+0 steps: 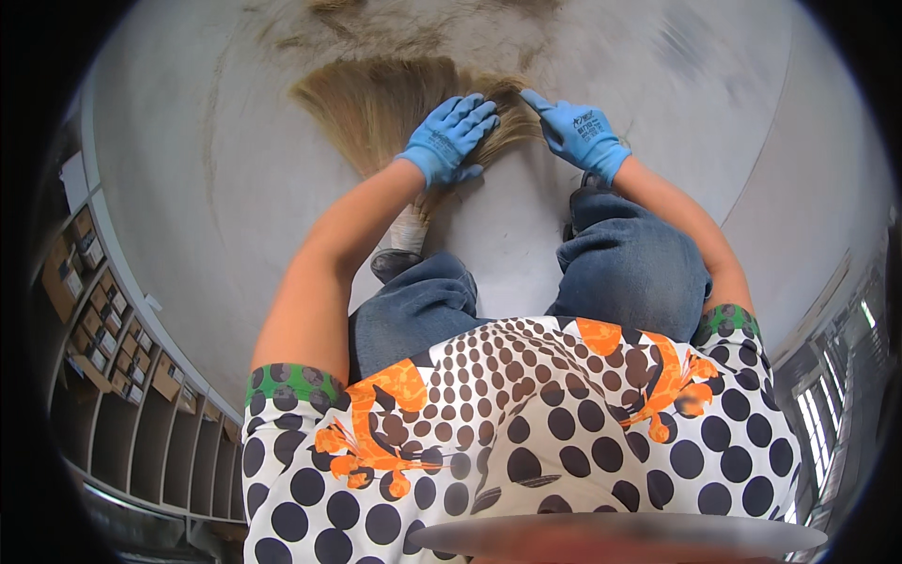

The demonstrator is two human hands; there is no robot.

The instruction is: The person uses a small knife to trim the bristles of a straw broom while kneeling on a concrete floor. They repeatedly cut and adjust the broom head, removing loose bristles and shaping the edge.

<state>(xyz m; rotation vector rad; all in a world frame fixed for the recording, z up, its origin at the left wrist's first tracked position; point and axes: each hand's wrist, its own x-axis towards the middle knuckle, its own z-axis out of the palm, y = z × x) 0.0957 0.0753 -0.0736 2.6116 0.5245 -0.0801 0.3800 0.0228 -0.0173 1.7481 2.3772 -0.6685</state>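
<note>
A fan-shaped straw broom (371, 99) lies on the grey floor, its pale brown bristles spread toward the far side. Its bound, whitish handle end (408, 228) points back between my feet. Over the right half of the bristles lies my blue-gloved left hand (446, 139), palm down, with fingers stretched and thumb apart. At the bristles' right edge is my blue-gloved right hand (576, 127). Its index finger extends left and touches the strands, while the other fingers curl under. What those curled fingers hold, if anything, is hidden.
Loose straw bits (404, 36) are scattered over the floor (282, 188) beyond the broom. My jeans-covered knees (629, 268) and dark shoes flank the handle end. Shelves with cardboard boxes (103, 329) line the left side. A barred window (817, 423) shows at right.
</note>
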